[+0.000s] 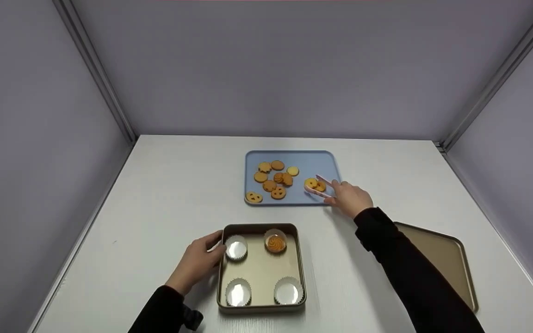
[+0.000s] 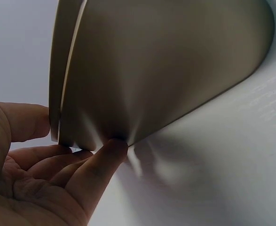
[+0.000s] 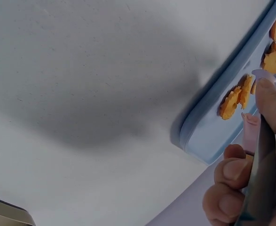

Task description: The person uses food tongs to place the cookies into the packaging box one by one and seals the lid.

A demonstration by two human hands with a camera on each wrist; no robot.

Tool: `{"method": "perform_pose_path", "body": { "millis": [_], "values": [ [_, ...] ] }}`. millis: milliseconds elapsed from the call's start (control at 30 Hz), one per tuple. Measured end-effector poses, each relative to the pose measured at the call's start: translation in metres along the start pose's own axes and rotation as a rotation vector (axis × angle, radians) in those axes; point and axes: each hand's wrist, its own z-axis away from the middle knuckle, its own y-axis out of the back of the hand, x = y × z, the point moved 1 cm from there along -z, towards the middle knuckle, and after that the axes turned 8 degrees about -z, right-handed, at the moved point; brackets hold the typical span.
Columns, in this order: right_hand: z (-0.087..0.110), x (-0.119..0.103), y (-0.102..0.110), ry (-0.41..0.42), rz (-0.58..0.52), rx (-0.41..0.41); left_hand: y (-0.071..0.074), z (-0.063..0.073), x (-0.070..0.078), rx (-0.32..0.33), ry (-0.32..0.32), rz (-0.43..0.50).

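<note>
My left hand [image 1: 198,259] holds the left wall of a gold baking tin [image 1: 258,264], thumb and fingers at its edge in the left wrist view. Inside stand several fluted cups; the back right cup [image 1: 275,241] contains an orange swirled cookie [image 1: 275,244]. My right hand [image 1: 352,199] grips pale pink tongs [image 1: 318,192] over a blue tray [image 1: 303,159]. The tong tips are spread around two ring-like yellow-brown cookies [image 1: 311,183], which lie on the tray. From the right wrist view I cannot tell whether the tips touch them.
Several other cookies [image 1: 278,193] in different shapes lie on the tray's left half. A flat gold lid or tray [image 1: 437,254] rests on the white table [image 1: 178,185] at the right, partly under my right sleeve. Grey panels [image 1: 266,69] enclose the back and sides.
</note>
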Motion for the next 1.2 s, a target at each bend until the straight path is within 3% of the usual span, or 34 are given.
{"method": "perform_pose_path", "body": {
  "millis": [633,800,1200],
  "values": [
    [-0.011,-0.006,0.000,-0.059,0.056,-0.052,0.000,-0.001,0.000,0.021,-0.004,-0.012],
    [-0.013,-0.005,0.001,-0.035,0.058,-0.068,-0.001,-0.001,-0.001,0.020,-0.006,-0.010],
    [0.001,-0.005,-0.006,0.170,0.104,0.139,0.000,0.000,0.000,0.005,-0.008,-0.008]
  ]
}}
